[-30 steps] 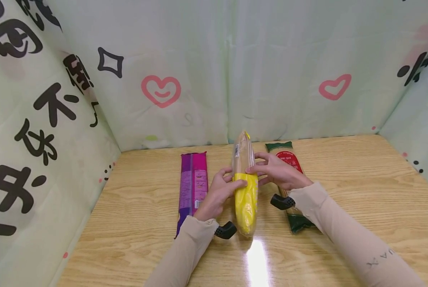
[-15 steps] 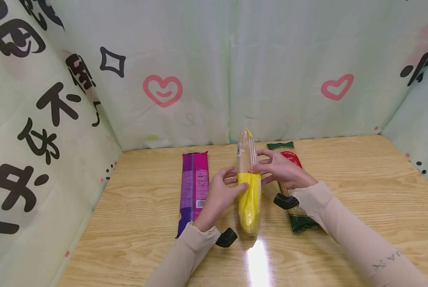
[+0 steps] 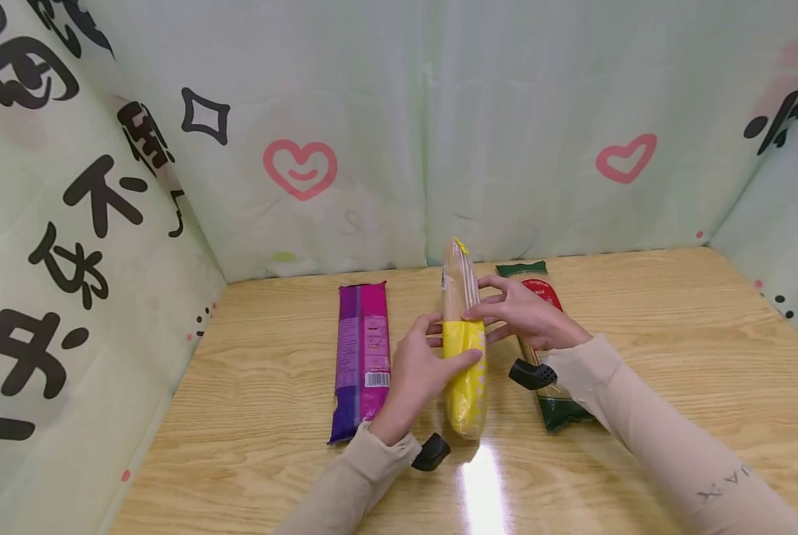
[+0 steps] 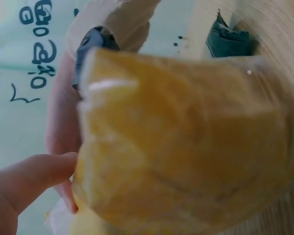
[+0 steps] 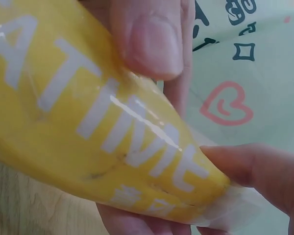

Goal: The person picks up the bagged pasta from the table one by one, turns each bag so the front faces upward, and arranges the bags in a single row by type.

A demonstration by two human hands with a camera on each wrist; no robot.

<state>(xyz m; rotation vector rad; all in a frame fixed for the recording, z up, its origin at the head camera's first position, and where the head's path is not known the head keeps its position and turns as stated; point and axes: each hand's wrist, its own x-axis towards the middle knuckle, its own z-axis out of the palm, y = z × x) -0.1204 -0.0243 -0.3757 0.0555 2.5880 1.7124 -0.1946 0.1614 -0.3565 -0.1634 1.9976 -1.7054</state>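
A long packet (image 3: 466, 405), clear at its far end and yellow at its near end, stands tilted between both hands at mid table. My left hand (image 3: 420, 375) holds its left side, thumb across the yellow front and fingers behind. On the right side, my right hand (image 3: 527, 316) grips it with the thumb at the border of yellow and clear. Pale lettering runs along the yellow wrapper (image 5: 115, 115) in the right wrist view. The packet's near end (image 4: 186, 142) fills most of the left wrist view, blurred. The fingers behind the packet are partly hidden.
A purple and pink packet (image 3: 362, 342) with a barcode lies left of my left hand. Under my right forearm lies a green-ended packet (image 3: 562, 414) with a red label, partly covered. A printed curtain (image 3: 372, 134) hangs behind the wooden table (image 3: 252, 416).
My left hand has slid a little toward me and to the right, its thumb reaching further across the yellow front. The packet and my right hand have shifted slightly right.
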